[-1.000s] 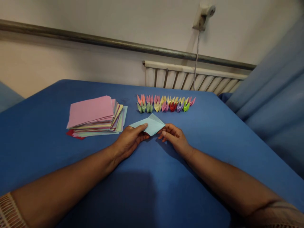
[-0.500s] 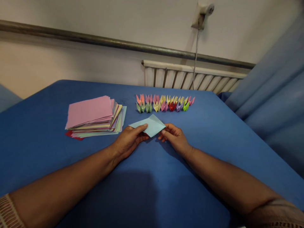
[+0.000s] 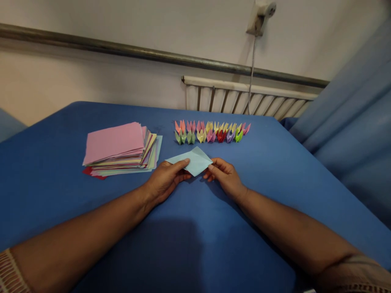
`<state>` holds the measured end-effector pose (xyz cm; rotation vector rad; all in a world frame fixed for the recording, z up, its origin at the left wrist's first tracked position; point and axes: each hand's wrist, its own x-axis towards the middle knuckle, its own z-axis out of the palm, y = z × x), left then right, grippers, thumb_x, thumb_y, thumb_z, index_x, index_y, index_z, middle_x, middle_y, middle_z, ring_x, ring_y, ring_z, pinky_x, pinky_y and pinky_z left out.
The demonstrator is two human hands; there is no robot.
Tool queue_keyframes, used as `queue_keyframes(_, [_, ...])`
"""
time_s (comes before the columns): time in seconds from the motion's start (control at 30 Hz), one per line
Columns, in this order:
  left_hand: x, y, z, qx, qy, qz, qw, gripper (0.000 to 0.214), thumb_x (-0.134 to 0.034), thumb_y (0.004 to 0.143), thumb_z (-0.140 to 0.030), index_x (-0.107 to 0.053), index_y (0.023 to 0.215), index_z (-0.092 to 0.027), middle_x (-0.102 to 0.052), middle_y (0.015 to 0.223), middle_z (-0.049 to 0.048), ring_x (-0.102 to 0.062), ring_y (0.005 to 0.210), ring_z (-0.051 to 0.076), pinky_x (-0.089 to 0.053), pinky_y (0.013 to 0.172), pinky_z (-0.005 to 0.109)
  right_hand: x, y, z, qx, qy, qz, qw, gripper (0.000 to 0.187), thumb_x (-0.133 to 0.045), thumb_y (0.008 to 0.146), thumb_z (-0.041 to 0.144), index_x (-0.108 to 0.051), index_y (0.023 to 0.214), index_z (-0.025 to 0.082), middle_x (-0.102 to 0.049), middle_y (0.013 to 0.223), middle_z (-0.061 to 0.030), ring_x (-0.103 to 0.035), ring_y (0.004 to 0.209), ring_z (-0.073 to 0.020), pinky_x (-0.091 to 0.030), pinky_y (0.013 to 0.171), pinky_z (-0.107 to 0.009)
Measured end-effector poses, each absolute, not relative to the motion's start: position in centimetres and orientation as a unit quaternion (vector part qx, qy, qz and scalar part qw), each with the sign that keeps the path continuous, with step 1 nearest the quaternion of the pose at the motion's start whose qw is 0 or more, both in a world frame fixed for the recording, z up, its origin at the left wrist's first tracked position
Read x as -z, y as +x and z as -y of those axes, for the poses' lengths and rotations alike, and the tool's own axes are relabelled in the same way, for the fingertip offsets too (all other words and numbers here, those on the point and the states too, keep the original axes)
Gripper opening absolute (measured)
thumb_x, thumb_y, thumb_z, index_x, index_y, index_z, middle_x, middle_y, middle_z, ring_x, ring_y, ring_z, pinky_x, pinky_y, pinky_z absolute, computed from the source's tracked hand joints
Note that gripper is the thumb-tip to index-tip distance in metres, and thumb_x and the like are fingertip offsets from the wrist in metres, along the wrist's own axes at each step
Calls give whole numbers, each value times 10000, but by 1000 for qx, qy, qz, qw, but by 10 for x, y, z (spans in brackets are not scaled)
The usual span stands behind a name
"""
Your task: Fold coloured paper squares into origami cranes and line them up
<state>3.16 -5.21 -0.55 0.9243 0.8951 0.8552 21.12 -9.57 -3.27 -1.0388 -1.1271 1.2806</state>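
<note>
A light blue folded origami paper (image 3: 197, 164), shaped like a long diamond, is held just above the blue table. My left hand (image 3: 166, 179) grips its left part, with the thumb on top and the fingers underneath. At the paper's right corner, my right hand (image 3: 226, 176) pinches the tip between thumb and fingers. Part of the paper's left side is covered by my left thumb, and its underside is hidden. Beyond the paper stand two rows of small folded paper cranes (image 3: 211, 136) in pink, yellow, green, red and purple.
Left of my hands lies a stack of coloured paper sheets (image 3: 116, 142), pink on top, on the blue table (image 3: 259, 162). A radiator (image 3: 220, 95) and metal rail (image 3: 137, 51) run along the wall behind. A blue curtain (image 3: 354, 106) hangs at the right.
</note>
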Motion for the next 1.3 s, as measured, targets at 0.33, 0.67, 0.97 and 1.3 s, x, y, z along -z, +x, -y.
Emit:
queue_keyframes(0.33, [8, 31, 50, -395, 406, -394, 724, 228, -727, 725, -264, -708, 885, -102, -683, 884, 97, -591, 736, 153, -493, 668, 268, 32, 211, 97, -544, -427, 475, 544, 248, -633, 772, 431, -600, 850, 198, -645, 774, -3, -607, 634, -114, -459, 573, -255])
queue_keyframes(0.67, [5, 31, 54, -374, 432, -406, 713, 251, -716, 727, -293, -709, 901, -114, -694, 898, 102, -609, 750, 170, -496, 695, 291, 33, 211, 95, -545, -436, 471, 540, 243, -653, 744, 398, -610, 868, 193, -636, 651, 14, -600, 606, -122, -459, 567, -261])
queue_keyframes(0.97, [4, 33, 59, -351, 588, -432, 587, 273, -663, 750, -406, -684, 717, -137, -644, 648, 18, -542, 618, 150, -419, 612, 263, 34, 208, 98, -492, -442, 507, 553, 274, -687, 664, 259, -594, 917, 209, -638, 822, 9, -572, 704, -129, -463, 614, -252])
queue_keyframes(1.3, [9, 32, 57, -337, 655, -458, 497, 260, -728, 661, -381, -631, 773, -167, -611, 660, -21, -539, 592, 137, -401, 548, 226, 36, 202, 101, -487, -448, 495, 563, 375, -750, 661, 365, -565, 956, 225, -639, 849, -2, -600, 771, -157, -496, 752, -321])
